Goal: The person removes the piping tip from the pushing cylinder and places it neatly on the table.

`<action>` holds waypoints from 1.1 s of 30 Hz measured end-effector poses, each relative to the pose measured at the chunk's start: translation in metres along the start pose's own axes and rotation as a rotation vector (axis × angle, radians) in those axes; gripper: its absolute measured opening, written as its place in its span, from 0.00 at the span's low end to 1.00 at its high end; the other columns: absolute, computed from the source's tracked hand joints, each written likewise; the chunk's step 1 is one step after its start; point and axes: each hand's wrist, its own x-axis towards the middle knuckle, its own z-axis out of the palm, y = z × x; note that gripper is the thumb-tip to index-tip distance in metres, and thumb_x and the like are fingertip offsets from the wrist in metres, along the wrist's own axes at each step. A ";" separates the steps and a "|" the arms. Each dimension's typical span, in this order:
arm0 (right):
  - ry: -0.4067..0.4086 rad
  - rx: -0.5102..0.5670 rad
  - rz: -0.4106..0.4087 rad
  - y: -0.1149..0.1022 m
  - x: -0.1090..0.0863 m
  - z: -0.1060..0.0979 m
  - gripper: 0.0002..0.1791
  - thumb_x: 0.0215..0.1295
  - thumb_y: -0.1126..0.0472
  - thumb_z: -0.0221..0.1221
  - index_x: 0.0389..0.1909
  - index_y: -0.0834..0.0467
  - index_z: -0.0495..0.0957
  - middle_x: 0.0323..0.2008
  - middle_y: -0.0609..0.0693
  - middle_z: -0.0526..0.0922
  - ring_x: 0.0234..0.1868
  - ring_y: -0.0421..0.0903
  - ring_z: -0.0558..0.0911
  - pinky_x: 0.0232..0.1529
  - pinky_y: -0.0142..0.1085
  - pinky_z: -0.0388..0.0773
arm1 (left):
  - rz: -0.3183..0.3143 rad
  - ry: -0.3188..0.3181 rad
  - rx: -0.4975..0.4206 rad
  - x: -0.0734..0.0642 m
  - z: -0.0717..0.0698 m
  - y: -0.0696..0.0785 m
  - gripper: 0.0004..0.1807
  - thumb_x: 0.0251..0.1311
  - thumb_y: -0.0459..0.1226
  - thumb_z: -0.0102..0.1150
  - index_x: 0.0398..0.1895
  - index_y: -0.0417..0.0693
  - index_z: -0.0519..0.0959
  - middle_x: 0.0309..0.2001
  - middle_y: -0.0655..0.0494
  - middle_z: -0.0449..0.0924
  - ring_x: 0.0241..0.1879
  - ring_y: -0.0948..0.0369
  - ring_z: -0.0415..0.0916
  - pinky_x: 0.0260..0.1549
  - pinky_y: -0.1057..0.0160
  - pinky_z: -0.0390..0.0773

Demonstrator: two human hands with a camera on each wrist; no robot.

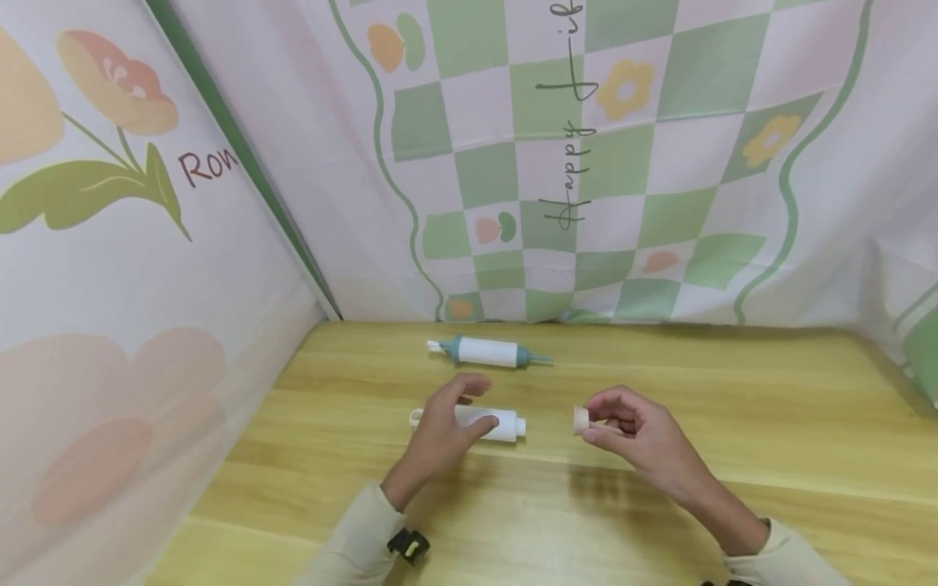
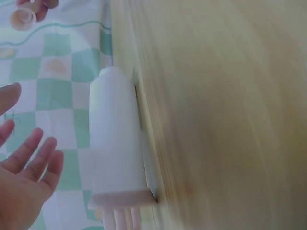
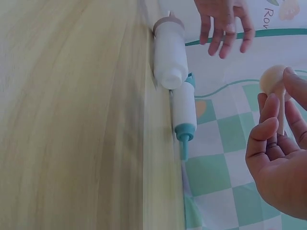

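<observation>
- Left sleeve (image 1: 359,533), lower centre, with a black wristband (image 1: 409,546) at its cuff.
- Right hand (image 1: 645,439), lower right of centre: thumb and fingers pinch the cream nozzle cap, raised above the table.
- Cream nozzle cap (image 1: 581,421), right of centre: hollow cup, thin stem toward the palm. Probably light, stiff plastic; stem likely the fragile part, so best held at the cup.
- Left hand (image 1: 442,427), centre: thumb and fingers spread over the white bottle, apart from it.
- White bottle (image 1: 506,426), centre, lying on its side, neck to the right, beige collar (image 3: 169,21) at the other end. Likely light, smooth, a little slippery and apt to roll; take hold round mid-barrel.
- Teal-ended dispenser (image 1: 487,352), beyond the bottle, lying with its thin tip to the right.
- Wood-grain table (image 1: 733,374), across the lower frame.
- Checked cloth (image 1: 550,171), upper centre, behind the table.
</observation>
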 end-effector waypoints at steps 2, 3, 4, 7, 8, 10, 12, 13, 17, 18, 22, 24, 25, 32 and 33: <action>-0.007 0.007 0.000 0.000 0.000 0.001 0.15 0.63 0.69 0.66 0.48 0.68 0.76 0.43 0.62 0.81 0.37 0.45 0.84 0.36 0.35 0.84 | 0.016 -0.004 -0.033 0.002 0.003 0.003 0.24 0.54 0.30 0.73 0.54 0.38 0.77 0.50 0.53 0.81 0.51 0.56 0.78 0.51 0.54 0.79; -0.010 0.010 0.001 -0.001 0.001 0.002 0.15 0.63 0.69 0.66 0.48 0.68 0.76 0.43 0.62 0.81 0.37 0.45 0.84 0.36 0.35 0.84 | 0.023 -0.010 -0.052 0.002 0.004 0.005 0.24 0.54 0.29 0.73 0.54 0.38 0.77 0.49 0.53 0.82 0.50 0.56 0.78 0.50 0.55 0.79; -0.011 0.010 0.002 -0.001 0.001 0.002 0.15 0.63 0.69 0.66 0.48 0.68 0.76 0.43 0.62 0.81 0.37 0.45 0.84 0.36 0.35 0.84 | 0.030 -0.020 -0.066 0.003 0.006 0.007 0.24 0.54 0.29 0.73 0.54 0.39 0.77 0.49 0.53 0.82 0.50 0.56 0.79 0.50 0.56 0.79; -0.010 0.008 -0.002 -0.001 0.001 0.003 0.14 0.63 0.69 0.66 0.47 0.68 0.76 0.43 0.62 0.81 0.38 0.44 0.85 0.36 0.35 0.84 | 0.054 -0.058 -0.107 0.005 0.009 0.014 0.25 0.53 0.28 0.73 0.55 0.40 0.76 0.49 0.52 0.82 0.49 0.54 0.79 0.50 0.58 0.79; -0.009 0.004 -0.006 -0.002 0.001 0.003 0.14 0.63 0.69 0.66 0.47 0.68 0.76 0.43 0.62 0.82 0.38 0.44 0.85 0.36 0.35 0.84 | 0.065 -0.071 -0.115 0.005 0.010 0.016 0.25 0.53 0.28 0.73 0.55 0.41 0.76 0.49 0.52 0.82 0.49 0.54 0.79 0.50 0.59 0.79; -0.008 0.000 -0.018 -0.002 0.000 0.003 0.14 0.63 0.69 0.66 0.47 0.68 0.76 0.43 0.62 0.82 0.39 0.44 0.85 0.36 0.35 0.84 | 0.095 -0.095 -0.129 0.007 0.013 0.021 0.27 0.52 0.28 0.74 0.56 0.40 0.76 0.50 0.50 0.82 0.49 0.52 0.80 0.50 0.59 0.79; -0.008 -0.001 -0.028 -0.001 0.000 0.003 0.13 0.63 0.69 0.66 0.47 0.67 0.77 0.43 0.61 0.82 0.38 0.44 0.84 0.36 0.36 0.84 | 0.120 -0.117 -0.140 0.009 0.016 0.025 0.27 0.52 0.28 0.74 0.56 0.38 0.75 0.50 0.49 0.82 0.48 0.52 0.80 0.50 0.60 0.79; -0.007 -0.005 -0.033 -0.001 0.000 0.002 0.13 0.63 0.69 0.66 0.47 0.67 0.77 0.43 0.61 0.82 0.38 0.44 0.84 0.36 0.36 0.84 | 0.129 -0.125 -0.141 0.010 0.018 0.027 0.28 0.53 0.28 0.74 0.57 0.38 0.75 0.50 0.49 0.81 0.48 0.52 0.80 0.50 0.60 0.79; -0.016 -0.015 -0.037 -0.002 0.001 0.003 0.13 0.64 0.69 0.65 0.48 0.66 0.77 0.43 0.60 0.82 0.38 0.45 0.84 0.36 0.36 0.84 | 0.149 -0.145 -0.158 0.011 0.024 0.033 0.28 0.53 0.29 0.74 0.58 0.38 0.74 0.51 0.48 0.81 0.48 0.53 0.80 0.50 0.60 0.80; -0.020 -0.018 -0.035 -0.003 0.001 0.003 0.13 0.65 0.68 0.65 0.48 0.66 0.77 0.43 0.60 0.82 0.38 0.45 0.84 0.36 0.36 0.84 | 0.153 -0.149 -0.162 0.011 0.025 0.035 0.28 0.53 0.29 0.74 0.58 0.39 0.74 0.51 0.48 0.81 0.48 0.53 0.80 0.50 0.60 0.80; -0.029 -0.015 -0.031 -0.004 0.001 0.003 0.13 0.65 0.68 0.65 0.48 0.66 0.77 0.43 0.60 0.82 0.39 0.45 0.84 0.36 0.36 0.84 | 0.174 -0.163 -0.150 0.013 0.030 0.039 0.29 0.53 0.30 0.74 0.58 0.41 0.73 0.51 0.48 0.81 0.48 0.54 0.80 0.50 0.60 0.80; -0.033 -0.008 -0.031 -0.004 0.001 0.004 0.13 0.65 0.68 0.65 0.48 0.66 0.77 0.43 0.60 0.81 0.39 0.45 0.84 0.36 0.36 0.84 | 0.188 -0.165 -0.143 0.014 0.032 0.040 0.29 0.53 0.30 0.74 0.58 0.41 0.73 0.51 0.48 0.81 0.48 0.54 0.80 0.50 0.60 0.80; -0.033 -0.006 -0.032 -0.005 0.002 0.004 0.13 0.65 0.68 0.65 0.48 0.66 0.77 0.42 0.60 0.81 0.38 0.45 0.84 0.36 0.36 0.84 | 0.193 -0.165 -0.141 0.014 0.034 0.041 0.29 0.53 0.31 0.74 0.58 0.41 0.73 0.51 0.48 0.81 0.48 0.54 0.80 0.50 0.60 0.80; -0.047 -0.008 -0.032 -0.005 0.002 0.005 0.13 0.65 0.68 0.65 0.48 0.66 0.76 0.41 0.59 0.82 0.38 0.45 0.84 0.36 0.36 0.84 | 0.203 -0.174 -0.142 0.015 0.040 0.043 0.29 0.52 0.29 0.75 0.58 0.41 0.74 0.51 0.47 0.81 0.47 0.56 0.80 0.50 0.62 0.80; -0.051 -0.006 -0.032 -0.005 0.002 0.004 0.13 0.65 0.67 0.65 0.48 0.66 0.76 0.41 0.59 0.82 0.38 0.45 0.84 0.36 0.36 0.84 | 0.202 -0.175 -0.142 0.015 0.041 0.044 0.29 0.51 0.29 0.75 0.57 0.41 0.74 0.51 0.47 0.81 0.47 0.57 0.80 0.50 0.62 0.80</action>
